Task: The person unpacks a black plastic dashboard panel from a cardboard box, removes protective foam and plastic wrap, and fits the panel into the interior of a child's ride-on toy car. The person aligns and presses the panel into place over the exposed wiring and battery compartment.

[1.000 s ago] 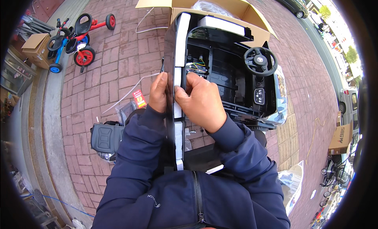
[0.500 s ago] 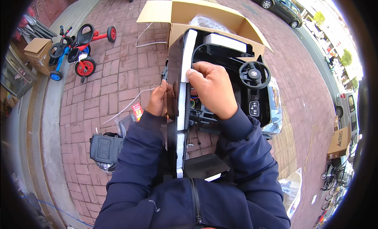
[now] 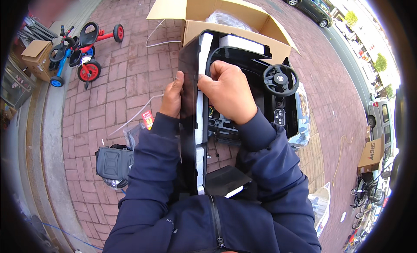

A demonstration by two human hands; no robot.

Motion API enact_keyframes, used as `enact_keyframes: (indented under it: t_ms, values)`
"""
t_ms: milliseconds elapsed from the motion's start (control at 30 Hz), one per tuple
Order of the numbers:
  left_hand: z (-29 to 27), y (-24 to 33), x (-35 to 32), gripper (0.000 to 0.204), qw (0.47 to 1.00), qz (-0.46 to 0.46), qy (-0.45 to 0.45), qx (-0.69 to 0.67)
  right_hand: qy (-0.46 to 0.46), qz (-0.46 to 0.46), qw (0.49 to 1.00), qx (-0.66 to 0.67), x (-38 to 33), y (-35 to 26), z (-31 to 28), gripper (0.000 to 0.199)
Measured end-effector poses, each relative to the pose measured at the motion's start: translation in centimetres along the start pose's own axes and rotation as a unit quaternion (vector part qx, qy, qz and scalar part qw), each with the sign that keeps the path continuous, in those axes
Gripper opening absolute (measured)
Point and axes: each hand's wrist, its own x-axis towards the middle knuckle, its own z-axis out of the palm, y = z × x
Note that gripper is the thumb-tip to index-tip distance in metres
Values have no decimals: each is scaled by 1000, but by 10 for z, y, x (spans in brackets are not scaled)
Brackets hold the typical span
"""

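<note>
I hold a long black plastic panel [image 3: 189, 122] with a white inner strip, edge-up in front of my chest. My left hand [image 3: 172, 96] grips its left face, fingers curled around the edge. My right hand [image 3: 229, 93] clutches its right side near the top, fingers folded over the white strip. Behind the panel stands a black ride-on toy car [image 3: 269, 105] with a steering wheel [image 3: 281, 79] and a small dashboard. The panel hides part of the car's left side.
An open cardboard box [image 3: 204, 14] lies beyond the car on the brick pavement. A black toy seat [image 3: 114, 162] and an orange packet [image 3: 148, 119] lie at my left. Red and blue tricycles [image 3: 82, 53] stand far left by a small carton [image 3: 37, 55]. Parked cars line the street at right.
Both hands have lifted the panel higher and farther from my chest; my right hand has slid up toward its top end. My view has tilted so the box sits lower in frame.
</note>
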Motion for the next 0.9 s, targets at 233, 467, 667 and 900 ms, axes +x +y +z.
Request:
enact_keyframes:
  t_ms: [233, 467, 667, 900]
  values:
    - [4, 3, -4, 59, 1000, 3, -5, -22, -51, 12, 998, 25, 1, -5, -6, 27]
    - [21, 6, -6, 66, 996, -34, 82, -27, 5, 64, 965, 254, 22, -12, -16, 24]
    - [20, 7, -9, 81, 1000, 21, -2, 0, -27, 88, 966, 243, 28, -12, -5, 39]
    - [11, 9, -12, 70, 996, -11, 82, 38, 10, 78, 986, 146, 41, -11, 20, 24]
